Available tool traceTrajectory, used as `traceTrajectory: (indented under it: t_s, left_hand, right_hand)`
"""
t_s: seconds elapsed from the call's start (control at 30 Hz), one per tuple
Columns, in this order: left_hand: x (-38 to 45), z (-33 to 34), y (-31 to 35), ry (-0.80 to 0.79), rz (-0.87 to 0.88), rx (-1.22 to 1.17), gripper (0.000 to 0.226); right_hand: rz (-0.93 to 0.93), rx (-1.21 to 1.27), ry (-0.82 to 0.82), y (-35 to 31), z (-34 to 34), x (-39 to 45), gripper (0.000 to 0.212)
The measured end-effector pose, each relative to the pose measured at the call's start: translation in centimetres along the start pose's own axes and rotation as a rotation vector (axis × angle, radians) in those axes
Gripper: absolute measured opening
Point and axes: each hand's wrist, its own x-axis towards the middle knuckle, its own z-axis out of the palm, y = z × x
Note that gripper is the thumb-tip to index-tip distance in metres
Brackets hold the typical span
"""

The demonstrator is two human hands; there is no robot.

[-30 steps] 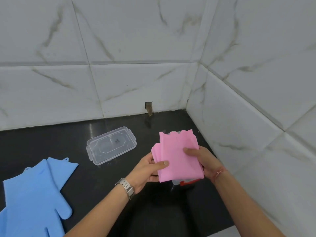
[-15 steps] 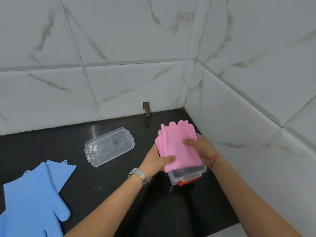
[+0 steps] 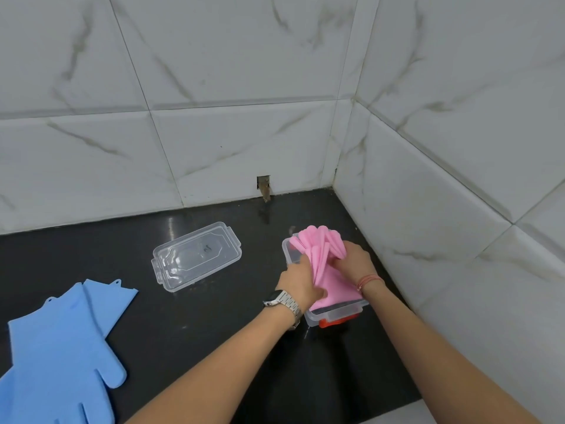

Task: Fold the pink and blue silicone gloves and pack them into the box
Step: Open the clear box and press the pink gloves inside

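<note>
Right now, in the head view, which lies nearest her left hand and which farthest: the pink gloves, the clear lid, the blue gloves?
1. Pink gloves: gripped by the left hand, over the box.
2. Clear lid: on the counter, to its left.
3. Blue gloves: flat at the far left edge.

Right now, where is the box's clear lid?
The clear lid lies on the black counter, left of the box, between it and the blue gloves.

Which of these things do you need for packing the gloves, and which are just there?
For the job:
pink gloves, both hands pushing them in
clear box
blue gloves, waiting flat
lid, off beside the box

Just there:
wristwatch
red wrist thread
hole in the wall tile
</note>
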Motion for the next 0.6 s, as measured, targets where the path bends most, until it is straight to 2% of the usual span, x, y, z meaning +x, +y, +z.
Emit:
traceTrajectory:
  t_s: [0.13, 0.27, 0.37, 0.43, 0.53, 0.6]
  left_hand:
    - [0.3, 1.2, 0.1, 0.065, 0.038, 0.252, 0.051]
    - [0.2, 3.0, 0.0, 0.134, 0.065, 0.486, 0.036]
    - [0.4, 3.6, -0.1, 0.176, 0.024, 0.490, 0.033]
    - [0.5, 3.4, -0.4, 0.288, 0.009, 0.441, 0.040]
    - [0.7, 3.3, -0.8, 0.428, 0.153, 0.415, 0.056]
    - [0.8, 3.2, -0.6, 0.402, 0.250, 0.429, 0.055]
  right_hand:
    - [-0.003, 0.010, 0.024, 0.1, 0.8, -0.2, 0.017]
    - [0.021, 0.044, 0.005, 0.2, 1.5, -1.1, 0.012]
    - [0.033, 0.000, -0.023, 0.0, 1.7, -1.2, 0.009]
    - [0.063, -0.049, -0.037, -0.1, 1.8, -1.1, 0.014]
    - [0.054, 0.007, 0.005, -0.1, 2.0, -1.5, 0.030]
    - [-0.031, 0.115, 0.056, -0.1, 2.2, -2.1, 0.037]
